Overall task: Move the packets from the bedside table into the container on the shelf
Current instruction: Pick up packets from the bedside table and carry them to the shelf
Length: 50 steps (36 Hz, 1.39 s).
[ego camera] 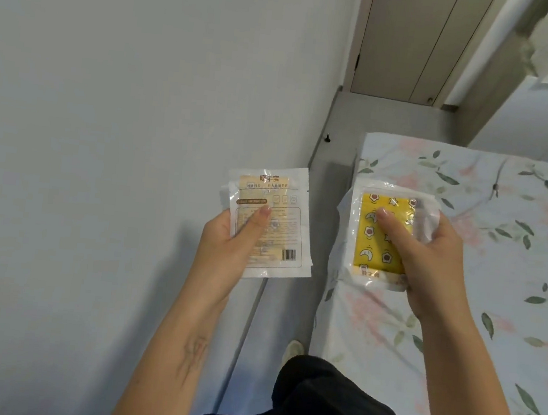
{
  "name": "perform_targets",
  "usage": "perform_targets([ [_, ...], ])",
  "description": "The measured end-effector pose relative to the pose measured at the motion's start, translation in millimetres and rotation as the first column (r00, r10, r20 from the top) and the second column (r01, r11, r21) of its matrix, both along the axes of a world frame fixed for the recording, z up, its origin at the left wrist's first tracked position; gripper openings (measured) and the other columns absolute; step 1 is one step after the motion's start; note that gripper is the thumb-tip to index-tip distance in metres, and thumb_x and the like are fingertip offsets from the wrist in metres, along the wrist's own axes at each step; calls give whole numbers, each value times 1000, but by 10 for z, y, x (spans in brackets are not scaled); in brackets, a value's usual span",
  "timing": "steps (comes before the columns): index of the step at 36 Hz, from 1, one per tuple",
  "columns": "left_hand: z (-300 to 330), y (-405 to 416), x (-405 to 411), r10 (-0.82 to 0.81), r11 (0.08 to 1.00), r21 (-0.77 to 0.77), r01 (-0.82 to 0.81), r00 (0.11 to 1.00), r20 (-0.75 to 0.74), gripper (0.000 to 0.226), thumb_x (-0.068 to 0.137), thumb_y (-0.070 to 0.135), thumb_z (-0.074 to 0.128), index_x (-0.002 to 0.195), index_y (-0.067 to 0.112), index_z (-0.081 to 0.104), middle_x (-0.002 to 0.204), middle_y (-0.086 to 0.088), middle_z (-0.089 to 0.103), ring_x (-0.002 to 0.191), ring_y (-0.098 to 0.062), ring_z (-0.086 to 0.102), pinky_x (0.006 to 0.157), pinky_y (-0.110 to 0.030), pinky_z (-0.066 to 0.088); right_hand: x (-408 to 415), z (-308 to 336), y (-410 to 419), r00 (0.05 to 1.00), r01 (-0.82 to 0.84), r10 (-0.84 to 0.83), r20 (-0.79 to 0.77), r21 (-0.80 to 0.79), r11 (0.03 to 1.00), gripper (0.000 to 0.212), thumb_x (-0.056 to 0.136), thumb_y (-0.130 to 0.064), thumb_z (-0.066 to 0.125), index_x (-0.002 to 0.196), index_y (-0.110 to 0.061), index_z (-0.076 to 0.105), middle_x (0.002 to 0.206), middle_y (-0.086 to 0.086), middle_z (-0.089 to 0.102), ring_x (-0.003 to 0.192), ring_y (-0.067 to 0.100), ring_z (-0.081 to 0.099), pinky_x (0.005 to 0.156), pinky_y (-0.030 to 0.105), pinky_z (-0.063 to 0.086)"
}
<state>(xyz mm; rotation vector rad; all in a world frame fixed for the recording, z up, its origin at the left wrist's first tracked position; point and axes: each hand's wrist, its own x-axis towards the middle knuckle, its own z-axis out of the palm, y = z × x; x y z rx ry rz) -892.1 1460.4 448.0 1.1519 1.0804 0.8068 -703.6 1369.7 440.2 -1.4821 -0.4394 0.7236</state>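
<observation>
Left hand (pixel 229 236): thumb pinches white packet (pixel 269 222), for carrying.
Right hand (pixel 435 256): fingers grip yellow packet (pixel 382 237), over bed (pixel 491 295).

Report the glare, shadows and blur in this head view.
Head view: soft, even light; glare on the clear wrappers of the yellow packet and the hand warmer packet; the left hand and arm cast a faint shadow on the wall; top right corner blurred; wide-angle bending at the edges.

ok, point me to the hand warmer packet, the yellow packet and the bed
hand warmer packet (pixel 271 240): head view, on its printed back panel, right of the thumb.
yellow packet (pixel 367 249): head view, on the yellow patterned face, left of the thumb.
bed (pixel 491 295): head view, on bare floral sheet.
</observation>
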Motion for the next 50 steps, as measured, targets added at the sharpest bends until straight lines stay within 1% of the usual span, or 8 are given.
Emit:
perform_targets([
  [9,103,1243,1095,-69,998,11,68,998,12,11,91,27,60,95,26,70,89,9,76,84,-8,72,66,-19,57,1145,199,1079,996,51,-50,76,-19,998,14,79,-25,74,88,-30,64,80,-10,73,72,10,72,57,31,59],
  [14,92,1878,1647,-104,994,18,104,995,-4,11,91,27,60,94,25,70,88,9,76,83,-8,72,66,-19,56,1726,194,1521,993,106,-104,52,-30,994,16,76,-28,75,87,-31,64,80,-10,73,71,10,73,62,35,61],
  [22,-40,3002,2667,-166,986,-5,166,986,-16,10,90,29,60,93,28,69,86,13,75,80,-5,72,64,-17,56,2583,77,2490,986,163,-162,28,-35,986,18,77,-27,75,91,-29,64,86,-5,72,71,11,73,56,28,60],
  [28,-95,4037,3520,-188,982,-27,189,982,22,11,92,23,58,95,24,69,82,12,76,76,-4,72,58,-13,53,3381,-9,3584,983,182,-179,52,-54,982,16,78,-28,75,89,-30,63,82,-8,72,72,12,73,63,35,60],
  [32,-16,4783,4084,-181,983,-8,182,983,31,11,93,22,58,95,23,69,83,11,76,76,-5,72,57,-13,52,3945,23,4345,981,191,-188,47,-65,979,19,78,-29,76,94,-28,64,85,-6,73,77,17,73,67,41,60],
  [39,172,5849,4892,-203,979,25,203,979,-3,11,92,26,59,97,26,68,84,14,75,77,-4,72,57,-13,53,4750,179,5372,980,197,-197,7,-14,980,16,78,-25,75,89,-28,64,78,-9,73,70,11,72,56,31,59],
  [46,218,6572,5546,-213,976,34,214,977,-31,11,91,27,59,96,26,69,86,11,76,78,-5,72,57,-13,53,5439,199,5978,977,213,-213,-11,-9,977,18,77,-24,76,91,-25,66,79,-5,74,71,15,73,66,43,59],
  [50,184,6969,5980,-224,974,26,226,973,-58,14,90,30,60,101,26,69,90,10,76,80,-5,72,58,-13,54,5875,209,6352,972,233,-232,-17,21,972,16,78,-21,76,90,-24,66,78,-4,74,68,12,72,60,36,58],
])
